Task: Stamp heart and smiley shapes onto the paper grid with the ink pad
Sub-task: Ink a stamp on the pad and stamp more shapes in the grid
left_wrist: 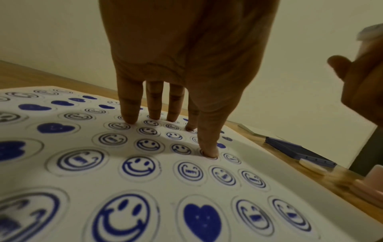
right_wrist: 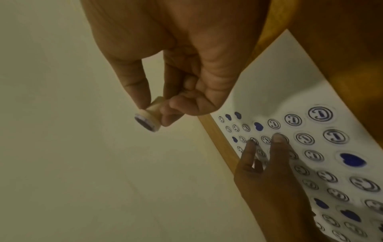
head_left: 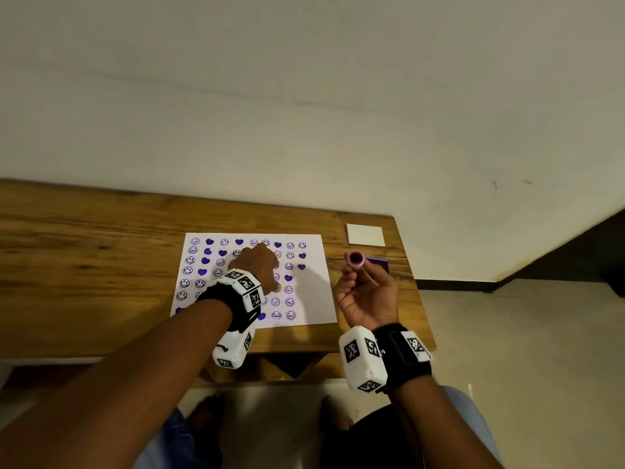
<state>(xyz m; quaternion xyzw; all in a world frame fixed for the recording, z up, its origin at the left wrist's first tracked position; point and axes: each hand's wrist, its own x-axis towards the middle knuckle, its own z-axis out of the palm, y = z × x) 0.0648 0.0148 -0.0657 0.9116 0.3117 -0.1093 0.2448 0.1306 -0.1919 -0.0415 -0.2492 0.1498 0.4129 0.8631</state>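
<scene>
Paper grid [head_left: 318, 286]: flat on table [head_left: 101, 238], approx. nine cols stamped w/ blue hearts and smileys; R strip still blank.
L hand [head_left: 257, 265]: fingers spread, tips pressing sheet mid-grid; covers some cells.
R hand [head_left: 368, 292]: grip pinching stamp [head_left: 354, 258], inked face up, raised off table.
Ink pad [left_wrist: 300, 151]: just R of sheet, open.
White card [head_left: 366, 234]: far R corner.
</scene>
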